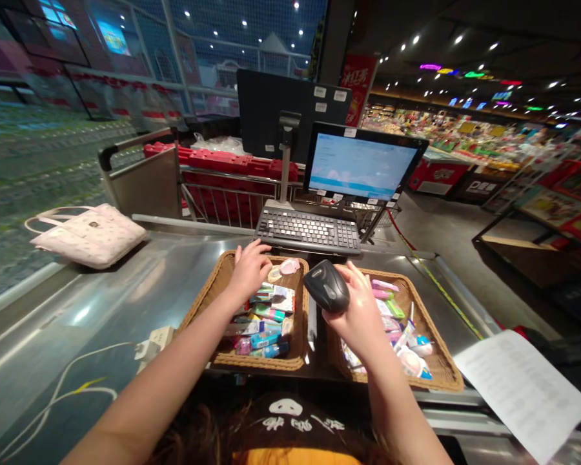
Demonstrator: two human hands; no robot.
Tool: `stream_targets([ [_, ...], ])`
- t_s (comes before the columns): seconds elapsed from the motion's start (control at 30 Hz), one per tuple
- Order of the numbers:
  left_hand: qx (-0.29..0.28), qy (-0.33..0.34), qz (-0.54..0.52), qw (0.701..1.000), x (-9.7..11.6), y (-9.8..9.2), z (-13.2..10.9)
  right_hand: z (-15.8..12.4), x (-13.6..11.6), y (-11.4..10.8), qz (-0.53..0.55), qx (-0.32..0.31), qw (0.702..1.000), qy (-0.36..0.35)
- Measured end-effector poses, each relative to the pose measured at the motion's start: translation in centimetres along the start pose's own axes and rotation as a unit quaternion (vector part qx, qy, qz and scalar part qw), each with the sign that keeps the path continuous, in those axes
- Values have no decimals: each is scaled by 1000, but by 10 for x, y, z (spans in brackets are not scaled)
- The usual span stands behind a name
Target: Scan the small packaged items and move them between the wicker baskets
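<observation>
My right hand (357, 303) grips a black barcode scanner (327, 287), held above the gap between two wicker baskets. My left hand (249, 268) is over the far end of the left wicker basket (301, 345), its fingers extended toward the lower left corner of the black keyboard (305, 229); whether a fingertip touches a key I cannot tell. Several small packaged items (267, 339) lie in the left basket, partly hidden by my left forearm. In the right wicker basket (445, 365) are more small items (411, 352), partly covered by my right hand and wrist.
Behind the keyboard stand a lit monitor (363, 161) and a dark second screen (271, 116) seen from behind. A pale handbag (94, 236) rests on the metal counter (164, 252) at left, near a power strip (159, 339) with cables. A paper sheet (525, 391) lies at right.
</observation>
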State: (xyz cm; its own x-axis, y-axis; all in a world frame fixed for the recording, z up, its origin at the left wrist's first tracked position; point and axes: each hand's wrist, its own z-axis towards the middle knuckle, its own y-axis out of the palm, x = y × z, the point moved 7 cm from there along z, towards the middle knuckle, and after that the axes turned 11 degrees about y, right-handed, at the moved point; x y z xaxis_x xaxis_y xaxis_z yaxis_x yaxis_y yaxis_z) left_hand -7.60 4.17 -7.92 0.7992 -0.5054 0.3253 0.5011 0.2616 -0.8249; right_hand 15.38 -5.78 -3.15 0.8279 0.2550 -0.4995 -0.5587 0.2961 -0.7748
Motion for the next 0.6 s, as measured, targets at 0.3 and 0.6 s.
stream_targets([
  [0.3,-161,2,29,986,-28,51,-42,5,-5,25,-8,-61,998,28],
  [0.6,-235,-19,75,969,-52,73,-64,4,-2,29,-2,-78,996,35],
])
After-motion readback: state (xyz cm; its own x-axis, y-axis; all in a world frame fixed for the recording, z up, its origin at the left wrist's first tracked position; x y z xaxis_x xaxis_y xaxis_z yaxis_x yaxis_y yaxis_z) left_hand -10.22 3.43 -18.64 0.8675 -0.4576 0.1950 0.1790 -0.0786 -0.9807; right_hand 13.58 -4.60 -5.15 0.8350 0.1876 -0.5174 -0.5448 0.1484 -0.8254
